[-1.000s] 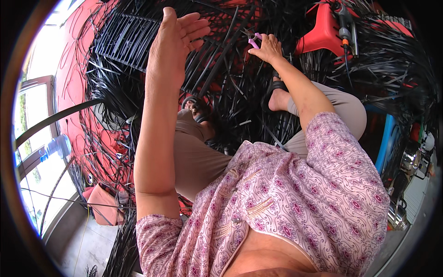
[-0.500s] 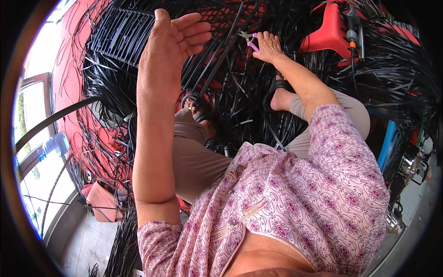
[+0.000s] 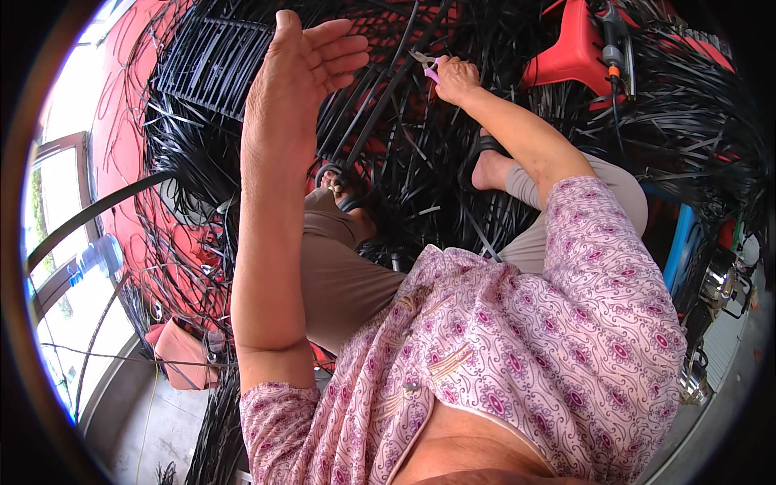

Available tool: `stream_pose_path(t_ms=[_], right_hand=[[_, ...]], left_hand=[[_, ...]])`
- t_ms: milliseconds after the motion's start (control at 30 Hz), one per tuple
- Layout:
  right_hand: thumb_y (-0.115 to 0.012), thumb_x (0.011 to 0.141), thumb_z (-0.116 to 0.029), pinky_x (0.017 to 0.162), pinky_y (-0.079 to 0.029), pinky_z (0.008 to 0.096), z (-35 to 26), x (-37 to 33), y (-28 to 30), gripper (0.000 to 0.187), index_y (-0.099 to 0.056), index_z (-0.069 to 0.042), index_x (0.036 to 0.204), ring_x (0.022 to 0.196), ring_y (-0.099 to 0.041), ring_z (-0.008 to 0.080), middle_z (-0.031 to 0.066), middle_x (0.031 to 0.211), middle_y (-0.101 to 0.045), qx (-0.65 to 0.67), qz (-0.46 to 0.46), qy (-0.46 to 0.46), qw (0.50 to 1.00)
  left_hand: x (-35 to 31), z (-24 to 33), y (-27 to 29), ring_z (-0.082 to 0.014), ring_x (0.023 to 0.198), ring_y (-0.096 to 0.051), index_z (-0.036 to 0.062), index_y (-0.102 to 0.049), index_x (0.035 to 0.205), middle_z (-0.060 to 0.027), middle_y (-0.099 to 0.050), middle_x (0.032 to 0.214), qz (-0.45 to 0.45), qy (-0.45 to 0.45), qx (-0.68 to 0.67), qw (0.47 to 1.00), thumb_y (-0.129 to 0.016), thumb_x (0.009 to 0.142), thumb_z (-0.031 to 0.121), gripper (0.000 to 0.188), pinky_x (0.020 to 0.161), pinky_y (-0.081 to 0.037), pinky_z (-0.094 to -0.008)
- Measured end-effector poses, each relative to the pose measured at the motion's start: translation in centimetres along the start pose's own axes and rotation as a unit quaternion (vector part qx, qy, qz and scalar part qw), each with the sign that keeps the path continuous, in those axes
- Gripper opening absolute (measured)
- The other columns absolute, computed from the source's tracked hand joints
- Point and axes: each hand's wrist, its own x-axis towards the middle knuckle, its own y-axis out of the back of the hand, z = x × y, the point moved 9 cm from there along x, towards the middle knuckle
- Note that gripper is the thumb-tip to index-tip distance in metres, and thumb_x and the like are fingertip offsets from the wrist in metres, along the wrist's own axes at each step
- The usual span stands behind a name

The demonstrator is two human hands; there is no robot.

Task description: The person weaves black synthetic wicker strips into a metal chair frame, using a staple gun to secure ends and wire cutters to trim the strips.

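My left hand (image 3: 305, 61) is raised with its fingers stretched out and thumb up, holding nothing. Beyond and beside it lies a frame woven with black strips (image 3: 214, 65). In my right hand (image 3: 457, 78) is a pair of cutting pliers with pinkish-purple handles (image 3: 432, 74). Their metal jaws point left, close to a long dark bar (image 3: 388, 85) that slants between my two hands. Whether the jaws touch a strip is too small to tell. Loose black strips (image 3: 412, 166) lie thickly below the hands and around my feet.
A red plastic stool (image 3: 562, 61) stands at the far right, with a corded power tool (image 3: 613, 52) on it. More black strips (image 3: 687, 137) heap beside it. To the left are a pink bag (image 3: 184, 353) and a clear bluish bottle (image 3: 99, 257). Metal pots (image 3: 718, 283) stand at the right edge.
My right hand has shifted slightly left with the pliers, and the handles have drawn closer together. The left hand stays raised, almost unmoved.
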Motion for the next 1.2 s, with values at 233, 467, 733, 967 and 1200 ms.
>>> stream_pose_path(t_ms=[233, 467, 733, 967, 1200], right_hand=[[-0.069, 0.073, -0.039, 0.087, -0.052, 0.0450, 0.6, -0.6, -0.5, 0.056, -0.055, 0.003, 0.108, 0.100, -0.066, 0.0365, 0.0251, 0.107, -0.066, 0.189, 0.006, -0.068, 0.980], [-0.070, 0.063, -0.054, 0.100, -0.043, 0.0469, -1.3, -2.4, -0.6, 0.088, -0.051, 0.002, 0.128, 0.116, -0.057, 0.0379, 0.0240, 0.127, -0.057, 0.139, -0.093, -0.055, 0.984], [-0.069, 0.062, -0.057, 0.097, -0.046, 0.0444, -3.5, -1.2, 0.1, 0.083, -0.060, -0.005, 0.125, 0.115, -0.060, 0.0313, 0.0160, 0.124, -0.063, 0.137, -0.141, 0.004, 0.980], [-0.071, 0.060, -0.054, 0.088, -0.051, 0.0403, -4.2, -1.0, 1.1, 0.058, -0.074, -0.008, 0.095, 0.102, -0.066, 0.0300, 0.0123, 0.102, -0.071, 0.117, -0.254, 0.044, 0.959], [-0.071, 0.059, -0.045, 0.092, -0.051, 0.0419, -3.4, -0.9, 0.8, 0.084, -0.056, -0.001, 0.128, 0.106, -0.065, 0.0325, 0.0203, 0.115, -0.066, 0.093, -0.113, 0.094, 0.985]], left_hand=[[1.5, -0.7, 2.1, -0.0217, 0.105, -0.062, -0.0036, -0.058, 0.124, -0.0160, -0.066, 0.116, -0.005, 0.011, -0.036, 0.999, -0.030, 0.102, 0.055, 0.069, 0.092, -0.043, -0.0336], [1.1, -0.3, 2.0, -0.0217, 0.104, -0.062, -0.0038, -0.058, 0.124, -0.0160, -0.066, 0.116, 0.016, -0.004, -0.002, 1.000, -0.036, 0.100, 0.056, 0.068, 0.092, -0.044, -0.0328], [4.0, -2.4, 4.3, -0.0207, 0.105, -0.062, -0.0036, -0.057, 0.125, -0.0159, -0.065, 0.116, 0.028, 0.009, 0.017, 0.999, -0.045, 0.098, 0.055, 0.066, 0.090, -0.045, -0.0308], [3.7, -1.8, 1.5, -0.0212, 0.104, -0.063, -0.0038, -0.057, 0.125, -0.0160, -0.066, 0.115, 0.019, 0.001, 0.058, 0.998, -0.047, 0.098, 0.055, 0.066, 0.088, -0.047, -0.0307], [4.1, -2.0, 0.5, -0.0197, 0.102, -0.064, -0.0031, -0.058, 0.125, -0.0156, -0.067, 0.114, -0.013, -0.008, 0.066, 0.998, -0.047, 0.098, 0.054, 0.064, 0.088, -0.047, -0.0298]])
